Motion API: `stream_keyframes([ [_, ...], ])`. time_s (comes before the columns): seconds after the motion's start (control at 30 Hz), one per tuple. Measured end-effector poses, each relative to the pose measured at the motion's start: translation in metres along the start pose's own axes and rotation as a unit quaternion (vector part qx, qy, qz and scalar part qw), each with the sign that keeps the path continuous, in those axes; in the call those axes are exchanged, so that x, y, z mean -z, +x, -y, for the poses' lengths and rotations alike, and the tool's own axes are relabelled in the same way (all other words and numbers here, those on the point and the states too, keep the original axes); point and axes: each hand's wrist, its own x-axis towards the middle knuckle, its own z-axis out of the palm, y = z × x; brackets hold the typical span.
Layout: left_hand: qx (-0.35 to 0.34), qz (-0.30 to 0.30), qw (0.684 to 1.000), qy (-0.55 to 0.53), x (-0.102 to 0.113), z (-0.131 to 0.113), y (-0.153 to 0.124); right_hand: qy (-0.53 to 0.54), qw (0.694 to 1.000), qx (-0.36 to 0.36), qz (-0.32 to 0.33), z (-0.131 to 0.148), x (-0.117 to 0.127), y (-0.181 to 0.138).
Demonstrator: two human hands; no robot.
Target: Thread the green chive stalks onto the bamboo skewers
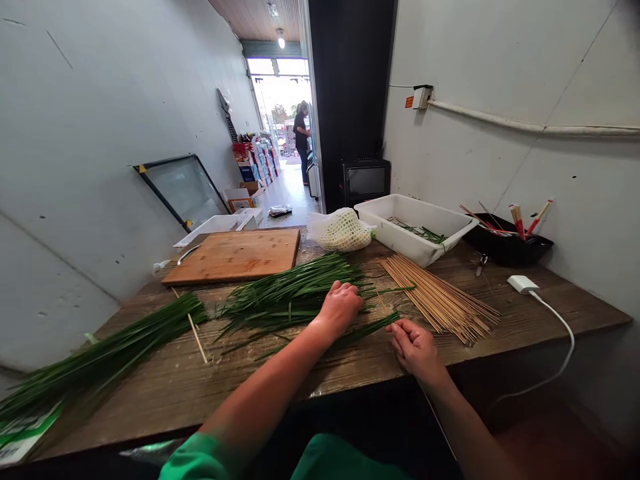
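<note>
My left hand [340, 305] rests knuckles-up on a pile of long green chives [287, 293] in the middle of the wooden table [525, 320], fingers curled into the leaves. My right hand [414, 347] lies near the table's front edge, fingers pinched on a thin bamboo skewer with a few chive leaves [373, 327] at its tips. A fanned pile of bamboo skewers [440, 297] lies just right of both hands. A second bundle of chives [110, 353] stretches toward the left front corner.
A wooden cutting board [235, 255] sits at the back left, a white mesh bag [341, 230] and a white tub [415, 227] at the back. A black tray with chopsticks [510, 243] and a white charger with cable [523, 285] lie right. A person stands far down the corridor.
</note>
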Motion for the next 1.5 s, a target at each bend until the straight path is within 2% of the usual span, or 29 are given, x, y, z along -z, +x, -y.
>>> stream_keyframes([
  [0.17, -0.005, -0.001, 1.000, 0.019, 0.0015, -0.0018, 0.0008, -0.032, 0.999, 0.019, -0.008, -0.0031, 0.0016, 0.0002],
  [0.3, 0.003, -0.050, 0.999, -0.010, -0.0002, -0.0019, 0.0006, -0.038, 0.999, 0.016, -0.010, -0.0004, 0.0012, -0.0005],
  [0.37, 0.021, -0.084, 0.994, -0.062, -0.0011, -0.0016, 0.0008, -0.032, 0.999, 0.009, -0.007, 0.0014, 0.0006, -0.0008],
  [0.43, 0.057, -0.115, 0.978, -0.163, -0.0016, -0.0015, 0.0017, -0.029, 1.000, 0.002, -0.001, 0.0029, 0.0000, -0.0011],
  [0.53, 0.125, -0.138, 0.914, -0.361, -0.0013, -0.0022, 0.0039, -0.030, 0.999, -0.007, 0.011, 0.0041, -0.0004, -0.0011],
  [0.73, 0.206, -0.093, 0.724, -0.651, 0.0022, -0.0064, 0.0053, -0.060, 0.998, 0.019, 0.009, 0.0012, 0.0007, 0.0001],
  [0.77, 0.212, -0.085, 0.701, -0.676, 0.0029, -0.0066, 0.0048, -0.059, 0.998, 0.021, 0.009, 0.0002, 0.0009, 0.0003],
  [0.83, 0.216, -0.072, 0.681, -0.696, 0.0043, -0.0059, 0.0035, -0.056, 0.998, 0.023, 0.011, -0.0015, 0.0011, 0.0004],
  [0.9, 0.213, -0.062, 0.685, -0.694, 0.0055, -0.0044, 0.0021, -0.054, 0.998, 0.021, 0.013, -0.0022, 0.0011, 0.0002],
  [0.97, 0.204, -0.060, 0.705, -0.676, 0.0059, -0.0032, 0.0011, -0.052, 0.998, 0.017, 0.015, -0.0017, 0.0007, 0.0000],
  [1.07, 0.196, -0.081, 0.736, -0.643, 0.0046, -0.0036, 0.0011, -0.046, 0.999, 0.008, 0.016, -0.0004, 0.0001, -0.0002],
  [1.2, 0.192, -0.108, 0.754, -0.619, 0.0002, -0.0066, 0.0031, -0.046, 0.999, 0.008, 0.014, -0.0005, 0.0001, 0.0002],
  [1.37, 0.182, -0.146, 0.791, -0.566, -0.0020, -0.0084, 0.0043, -0.043, 0.999, 0.009, 0.016, 0.0003, -0.0003, 0.0003],
  [1.5, 0.174, -0.148, 0.807, -0.545, -0.0009, -0.0090, 0.0035, -0.041, 0.999, 0.009, 0.021, 0.0027, -0.0006, -0.0003],
])
